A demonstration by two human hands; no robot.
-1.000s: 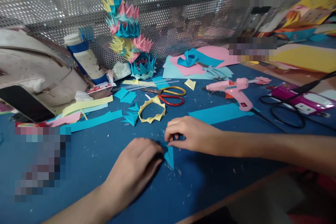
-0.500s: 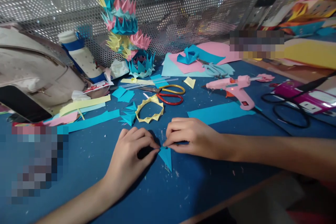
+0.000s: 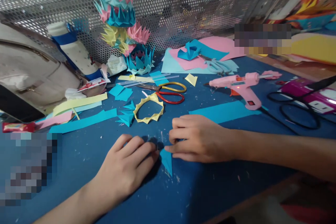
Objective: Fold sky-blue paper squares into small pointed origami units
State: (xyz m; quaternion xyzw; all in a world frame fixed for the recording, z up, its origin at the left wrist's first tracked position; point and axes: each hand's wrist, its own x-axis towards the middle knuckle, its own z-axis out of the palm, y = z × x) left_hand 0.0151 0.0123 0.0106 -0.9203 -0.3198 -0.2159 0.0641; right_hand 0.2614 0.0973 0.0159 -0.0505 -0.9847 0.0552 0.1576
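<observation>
A small folded piece of blue paper (image 3: pixel 167 162), pointed toward me, lies on the blue table between my hands. My right hand (image 3: pixel 198 139) pinches its upper right edge between thumb and index finger. At its upper left edge, my left hand (image 3: pixel 131 166) has thumb and fingertips pressed together on the paper. Just beyond my hands lie a ring of folded yellow paper (image 3: pixel 149 120) and several blue folded points (image 3: pixel 126 117). Scissors (image 3: pixel 172 92) with one yellow and one red handle rest behind the ring.
A pink glue gun (image 3: pixel 246 91) sits at right, its cord near a purple power strip (image 3: pixel 312 94). A blue paper strip (image 3: pixel 220 110) lies under it. Behind stand a tower of paper points (image 3: pixel 139 59), a bottle (image 3: pixel 76 50) and a bag (image 3: pixel 31 63). Coloured sheets (image 3: pixel 170 63) lie at the back.
The view has shifted slightly. My left fingers have closed further over the paper's edge, and my right thumb and index have moved down onto its upper right corner.
</observation>
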